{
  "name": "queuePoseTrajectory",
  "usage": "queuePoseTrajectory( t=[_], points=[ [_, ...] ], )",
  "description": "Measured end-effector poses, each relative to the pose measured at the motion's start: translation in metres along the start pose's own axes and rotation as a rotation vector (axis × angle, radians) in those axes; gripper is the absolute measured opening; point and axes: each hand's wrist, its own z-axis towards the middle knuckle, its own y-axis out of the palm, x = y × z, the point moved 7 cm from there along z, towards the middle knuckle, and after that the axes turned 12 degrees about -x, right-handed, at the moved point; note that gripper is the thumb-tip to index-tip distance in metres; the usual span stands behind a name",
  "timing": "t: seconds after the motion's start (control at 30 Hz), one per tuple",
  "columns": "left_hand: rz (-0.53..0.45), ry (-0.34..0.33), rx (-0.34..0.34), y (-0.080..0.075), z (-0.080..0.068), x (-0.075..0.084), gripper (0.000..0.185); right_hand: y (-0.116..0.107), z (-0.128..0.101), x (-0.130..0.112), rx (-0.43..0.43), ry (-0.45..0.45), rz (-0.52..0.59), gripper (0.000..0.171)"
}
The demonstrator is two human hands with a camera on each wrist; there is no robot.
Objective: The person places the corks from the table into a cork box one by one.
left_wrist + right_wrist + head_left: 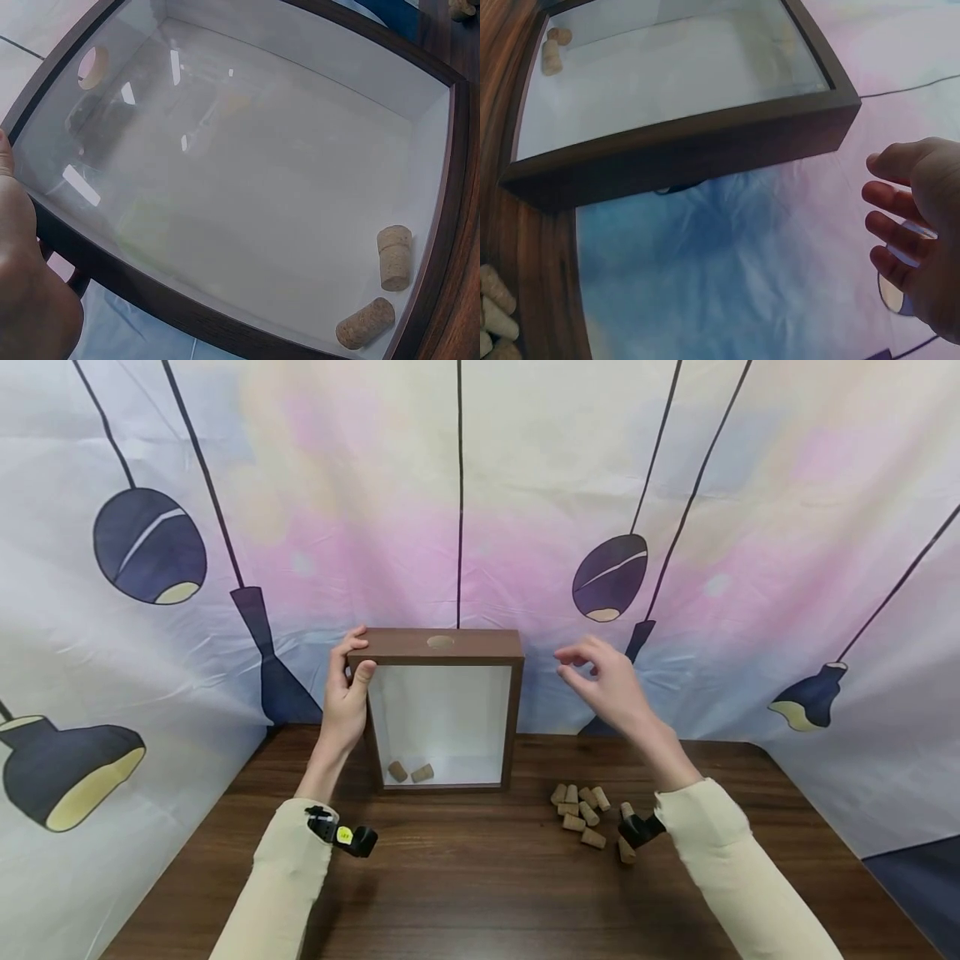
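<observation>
A brown wooden shadow box (456, 645) with a clear front stands upright on the table, a round hole (440, 642) in its top side. My left hand (347, 693) grips its upper left corner, thumb on the front edge and fingers over the side and back. Two corks (394, 257) lie at the bottom inside, behind the pane. In the air to the right of the box, my right hand (600, 677) has loosely bent fingers (892, 199) and holds nothing. Thumb and fingertips stand apart in the right wrist view.
Several loose corks (588, 814) lie in a pile on the dark wooden table (450, 877), right of the box. A cork (626, 850) sits under the right wrist camera (641, 831) in the head view. Behind the table hangs a cloth (517, 527) printed with lamps.
</observation>
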Motion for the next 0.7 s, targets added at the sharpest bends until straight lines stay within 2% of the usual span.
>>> queuePoseTrajectory(
  t=[0.37, 0.6, 0.7],
  points=[
    [-0.001, 0.018, 0.011, 0.000, -0.001, 0.002, 0.042, 0.002, -0.036, 0.025, -0.038, 0.057, -0.022, 0.019],
    [0.006, -0.006, -0.006, 0.006, -0.002, 0.032, 0.038, 0.009, -0.062, 0.045, -0.078, 0.112, -0.041, 0.020],
    [0.006, -0.009, -0.011, 0.005, -0.002, 0.032, 0.037, 0.013, -0.072, 0.054, -0.090, 0.120, -0.045, 0.020]
  ],
)
